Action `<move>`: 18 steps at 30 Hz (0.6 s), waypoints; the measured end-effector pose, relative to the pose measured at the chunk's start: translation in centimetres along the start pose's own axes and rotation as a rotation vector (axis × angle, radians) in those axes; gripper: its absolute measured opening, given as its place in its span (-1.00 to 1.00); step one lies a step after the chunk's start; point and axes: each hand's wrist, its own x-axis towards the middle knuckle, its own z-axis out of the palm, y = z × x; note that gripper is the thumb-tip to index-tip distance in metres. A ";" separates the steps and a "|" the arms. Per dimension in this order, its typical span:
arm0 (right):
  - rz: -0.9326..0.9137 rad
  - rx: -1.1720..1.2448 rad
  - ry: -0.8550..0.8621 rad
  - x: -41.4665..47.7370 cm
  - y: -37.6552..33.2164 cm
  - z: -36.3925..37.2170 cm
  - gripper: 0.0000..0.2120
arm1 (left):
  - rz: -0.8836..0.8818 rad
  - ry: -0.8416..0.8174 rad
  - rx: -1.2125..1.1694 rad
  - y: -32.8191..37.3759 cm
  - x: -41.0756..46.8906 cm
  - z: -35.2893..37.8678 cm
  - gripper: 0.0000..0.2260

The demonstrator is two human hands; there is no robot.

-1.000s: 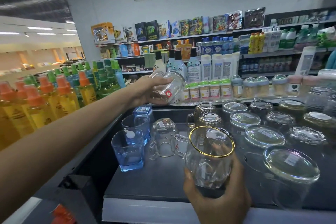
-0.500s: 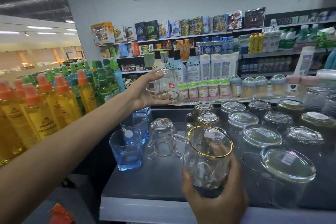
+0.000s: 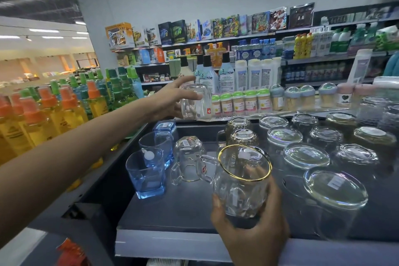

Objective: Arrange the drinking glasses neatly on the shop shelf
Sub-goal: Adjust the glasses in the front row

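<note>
Loads of yellow spray bottles (image 3: 64,112) with orange caps on the left, green-capped ones (image 3: 121,84) behind them. Far back there's a row of small green-lidded jars (image 3: 239,101), white lotion bottles (image 3: 254,74), and boxed toys (image 3: 194,30) on the top shelf.

blue glasses (image 3: 149,170): 3 | hands (image 3: 170,99): 2 | handled mugs (image 3: 190,161): 3

shelf (image 3: 172,211): dark | blue tumblers (image 3: 146,173) left | upturned clear glasses (image 3: 306,155) right
</note>
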 end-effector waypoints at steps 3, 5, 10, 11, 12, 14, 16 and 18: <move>-0.011 -0.030 0.000 0.2 0.0 -0.1 -0.14 | 0.013 -0.014 0.282 0.1 0.1 0.3 -0.33; -0.012 -0.054 -0.004 0.2 0.0 -0.1 -0.14 | 0.052 -0.001 0.427 0.5 0.1 0.6 -0.37; -0.010 -0.066 -0.004 0.2 -0.2 -0.1 -0.15 | 0.092 -0.049 0.704 1.4 0.9 -0.1 -0.40; -0.013 -0.067 -0.003 0.1 -0.2 -0.1 -0.15 | 0.099 -0.064 0.755 1.6 1.1 -0.3 -0.40; -0.014 -0.067 -0.002 0.1 -0.2 -0.1 -0.15 | 0.102 -0.084 0.803 1.7 1.4 -0.4 -0.39; -0.012 -0.061 -0.007 0.1 -0.2 -0.1 -0.15 | 0.088 -0.143 0.863 2.0 1.9 -0.6 -0.38; -0.016 -0.063 -0.015 0.1 -0.1 -0.2 -0.14 | 0.079 -0.203 0.912 2.1 2.5 -0.8 -0.34; -0.019 -0.067 -0.016 0.1 0.0 -0.2 -0.14 | 0.085 -0.248 1.005 2.0 3.1 -0.9 -0.31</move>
